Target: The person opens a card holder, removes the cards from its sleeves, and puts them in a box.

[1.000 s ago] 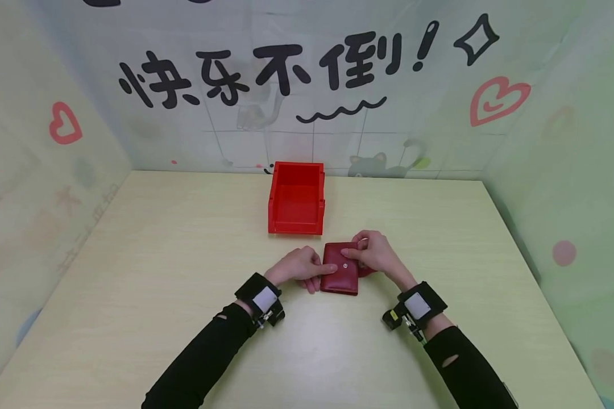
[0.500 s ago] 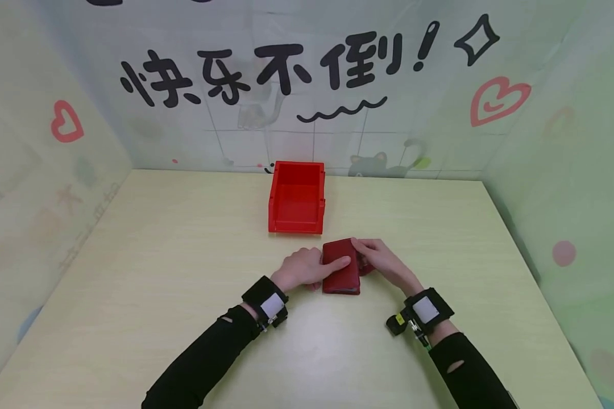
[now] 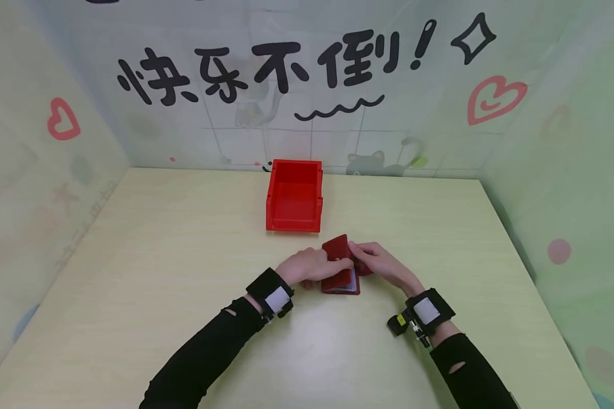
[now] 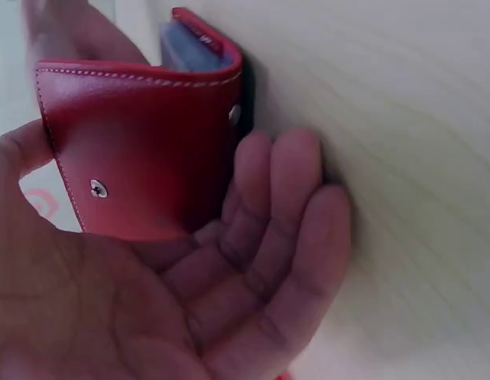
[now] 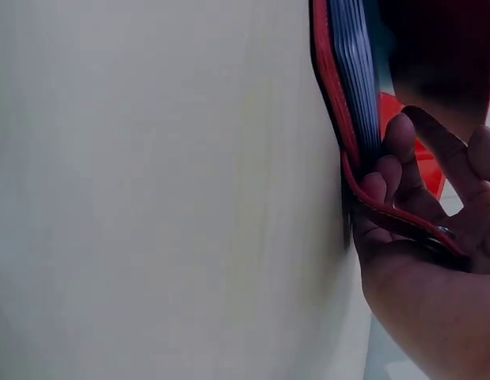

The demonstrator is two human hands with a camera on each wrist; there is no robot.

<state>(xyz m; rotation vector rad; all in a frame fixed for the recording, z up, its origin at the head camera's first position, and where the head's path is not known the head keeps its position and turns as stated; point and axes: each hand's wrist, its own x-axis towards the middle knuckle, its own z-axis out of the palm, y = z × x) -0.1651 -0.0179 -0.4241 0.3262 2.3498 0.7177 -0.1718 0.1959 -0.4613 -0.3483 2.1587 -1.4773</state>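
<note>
A dark red wallet (image 3: 336, 279) lies on the table between both hands, its cover partly lifted, with clear inner sleeves showing at the lower right. The left hand (image 3: 307, 266) holds the cover, thumb across its edge; in the left wrist view that hand's (image 4: 252, 277) other fingers curl beside the red cover (image 4: 142, 150), which has a metal snap. At the wallet's right side is the right hand (image 3: 384, 264). In the right wrist view the right hand (image 5: 434, 261) holds the wallet's strap, fingertips against the stacked sleeves (image 5: 357, 79).
A red open bin (image 3: 294, 204) stands on the table behind the wallet. The pale wooden table (image 3: 184, 238) meets a printed backdrop (image 3: 266, 113) at the back, with patterned sheets at both sides.
The wallet's cover has gone from lying flat to lifted, turning toward the left hand and baring the sleeves. The left thumb has moved right to the cover's edge; the right hand has shifted slightly.
</note>
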